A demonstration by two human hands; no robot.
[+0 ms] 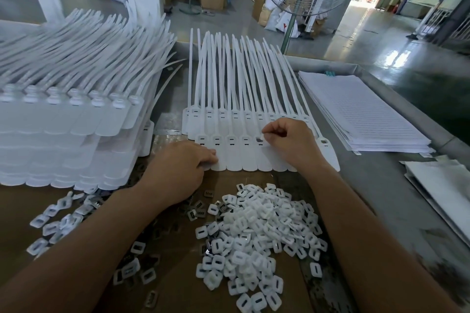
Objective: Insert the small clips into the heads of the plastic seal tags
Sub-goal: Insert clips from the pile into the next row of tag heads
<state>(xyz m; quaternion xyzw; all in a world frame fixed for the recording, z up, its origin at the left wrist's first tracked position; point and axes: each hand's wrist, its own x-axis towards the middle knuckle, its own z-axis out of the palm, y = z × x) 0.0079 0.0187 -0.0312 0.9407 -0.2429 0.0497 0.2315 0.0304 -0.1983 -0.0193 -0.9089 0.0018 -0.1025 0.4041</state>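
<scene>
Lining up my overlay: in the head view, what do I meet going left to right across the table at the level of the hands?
Stacked seal tags → left hand, pressing the laid-out tag row → right hand, pinching a small clip → stack of lined sheets.

White seal tags (pixel 244 155) flat in rows; white clips (pixel 256 234) heaped nearby.

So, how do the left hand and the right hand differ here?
The left hand rests on the flat ends of the front row of tags, at its left; the right hand is further right, at the tag heads. The left hand holds nothing; the right hand pinches a small clip over one head. Both touch the same row.
</scene>
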